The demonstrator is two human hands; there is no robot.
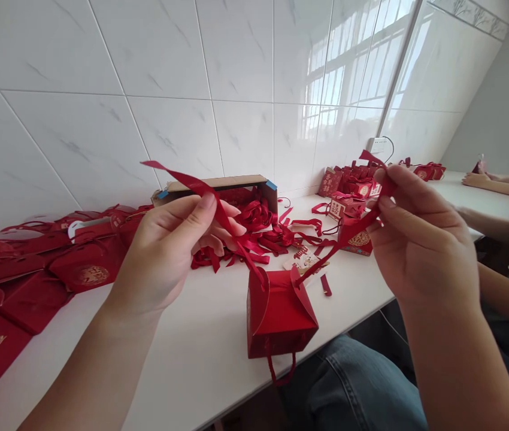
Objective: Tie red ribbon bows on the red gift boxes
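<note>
A small red paper gift box [280, 314] hangs between my hands above the edge of the white table [200, 347]. A red ribbon [236, 236] runs through its top flaps and out to both sides. My left hand [178, 245] pinches the ribbon's left end between thumb and fingers. My right hand [416, 236] pinches the right end, pulled up and taut. A ribbon loop dangles under the box.
An open cardboard carton [218, 188] with loose red ribbons [263, 233] spilling out stands by the tiled wall. Flat red box blanks [34, 275] lie at the left. Finished red boxes [353, 185] sit at the back right. Another person's arms [506, 185] rest at the right.
</note>
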